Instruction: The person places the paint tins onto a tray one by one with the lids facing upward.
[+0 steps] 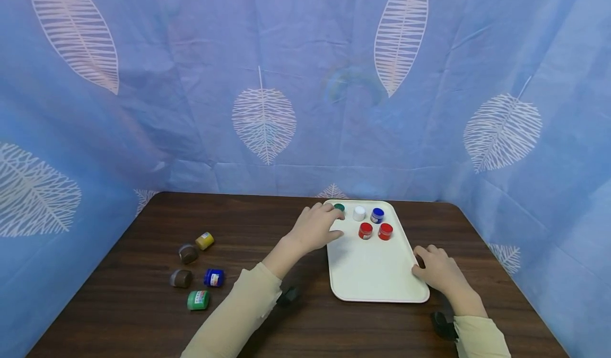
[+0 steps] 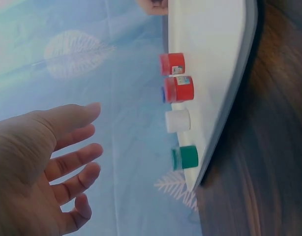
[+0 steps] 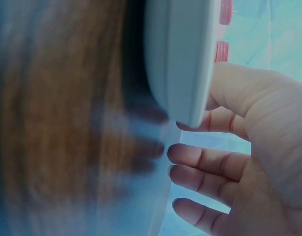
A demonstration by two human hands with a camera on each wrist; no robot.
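Note:
A cream tray point(image 1: 377, 278) lies on the table with small paint jars in it. Its back row has a green jar point(image 2: 186, 157), a white jar point(image 1: 359, 213) and a blue jar point(image 1: 377, 216); two red jars point(image 1: 365, 230) sit in front. My left hand point(image 1: 312, 228) hovers by the tray's left edge, near the green jar. Its fingers point(image 2: 75, 162) are relaxed and slightly bent, with nothing in them. At the right edge is my right hand point(image 1: 439, 270), thumb over the rim point(image 3: 197, 98) and other fingers loosely extended outside it.
On the left of the dark wooden table point(image 1: 143, 326) are a yellow jar point(image 1: 204, 241), two dark brown jars point(image 1: 181, 278), another blue jar point(image 1: 214, 277) and another green jar point(image 1: 198, 300). A blue leaf-patterned curtain point(image 1: 310, 108) hangs behind the table.

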